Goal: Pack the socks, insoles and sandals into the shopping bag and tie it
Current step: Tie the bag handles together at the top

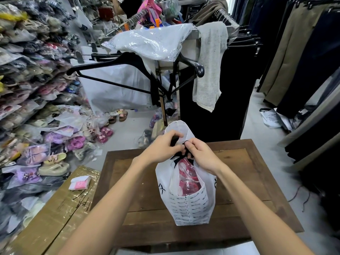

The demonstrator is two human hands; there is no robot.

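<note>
Both hands, left (163,146) and right (199,155), grip black handles (181,153) above the upright shopping bag (189,207).

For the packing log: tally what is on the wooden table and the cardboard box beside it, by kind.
Shopping bag, white, on the wooden table: 1
Pink item wrapped in clear plastic, inside the bag: 1 visible
Black ties, pinched by left hand and right hand: 2
Pink-and-white packet on the cardboard box: 1
Total: 5

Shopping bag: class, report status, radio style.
Both hands, left and right, gripping black ties. Shopping bag upright on wooden table, pink items inside. Nothing in the way.
</note>
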